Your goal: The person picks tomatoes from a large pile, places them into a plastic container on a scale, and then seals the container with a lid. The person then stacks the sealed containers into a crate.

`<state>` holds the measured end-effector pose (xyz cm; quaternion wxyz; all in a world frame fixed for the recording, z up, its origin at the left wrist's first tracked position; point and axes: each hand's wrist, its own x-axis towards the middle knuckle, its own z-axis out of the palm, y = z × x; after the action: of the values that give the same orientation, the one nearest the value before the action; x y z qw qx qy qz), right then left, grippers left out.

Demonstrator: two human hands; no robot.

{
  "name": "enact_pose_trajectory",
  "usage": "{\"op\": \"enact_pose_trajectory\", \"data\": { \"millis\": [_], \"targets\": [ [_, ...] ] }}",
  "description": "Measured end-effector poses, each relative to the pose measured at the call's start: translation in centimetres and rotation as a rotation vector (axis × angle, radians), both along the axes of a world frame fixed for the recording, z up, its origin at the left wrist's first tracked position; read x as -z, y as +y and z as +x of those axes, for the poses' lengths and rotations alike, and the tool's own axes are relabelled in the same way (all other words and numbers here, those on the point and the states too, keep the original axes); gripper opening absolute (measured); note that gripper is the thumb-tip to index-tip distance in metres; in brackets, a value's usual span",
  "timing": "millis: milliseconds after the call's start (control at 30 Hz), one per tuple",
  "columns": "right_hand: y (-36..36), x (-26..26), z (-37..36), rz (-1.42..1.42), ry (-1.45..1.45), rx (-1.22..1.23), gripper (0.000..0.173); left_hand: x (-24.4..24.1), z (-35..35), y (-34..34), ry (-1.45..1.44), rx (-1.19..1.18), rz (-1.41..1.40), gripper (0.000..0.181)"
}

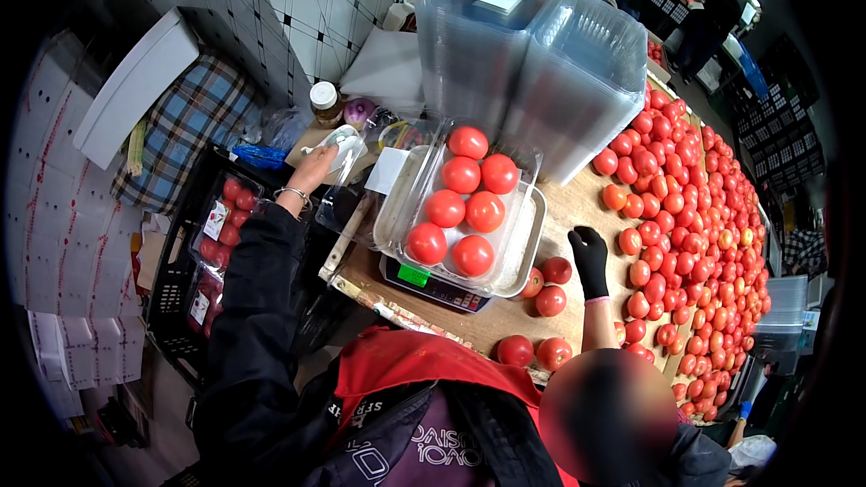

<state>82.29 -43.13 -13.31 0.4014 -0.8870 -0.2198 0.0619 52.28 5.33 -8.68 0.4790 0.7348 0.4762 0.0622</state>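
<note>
My left hand (318,168), bare with a metal bracelet, reaches to a small white dish (346,143) beside a clear lid; its grip is unclear. My right hand (590,258), in a black glove, is over the wooden table (561,216), right of the scale; its finger pose is unclear and a blurred patch hides part of the arm. Between them, an open clear plastic box (497,243) of several tomatoes (484,212) sits in a metal tray (534,233) on a digital scale (433,287) with a lit green display. Loose tomatoes (551,301) lie beside the scale.
Tall stacks of clear plastic boxes (575,74) stand behind the scale. Many tomatoes (676,196) cover the table's right side. A black crate (169,284) with packed tomatoes stands at left, near a checked cloth (196,122). A jar (326,103) and onion (358,110) are near my left hand.
</note>
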Motion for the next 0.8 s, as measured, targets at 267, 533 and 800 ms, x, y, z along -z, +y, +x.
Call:
{"op": "enact_pose_trajectory", "data": {
  "millis": [267, 533, 800],
  "targets": [
    [10.1, -7.2, -1.2, 0.519, 0.683, -0.133, 0.034, -9.0, -2.0, 0.4, -0.53, 0.251, -0.735, 0.068],
    [15.6, -6.4, 0.9, 0.738, 0.923, 0.058, 0.042, -9.2, 5.8, -17.7, -0.425, 0.921, 0.506, 0.048],
    [15.9, -6.7, 2.0, 0.661, 0.674, -0.099, 0.026, -8.6, 6.6, -21.9, -0.046, 1.053, 0.791, 0.058]
  ]
}}
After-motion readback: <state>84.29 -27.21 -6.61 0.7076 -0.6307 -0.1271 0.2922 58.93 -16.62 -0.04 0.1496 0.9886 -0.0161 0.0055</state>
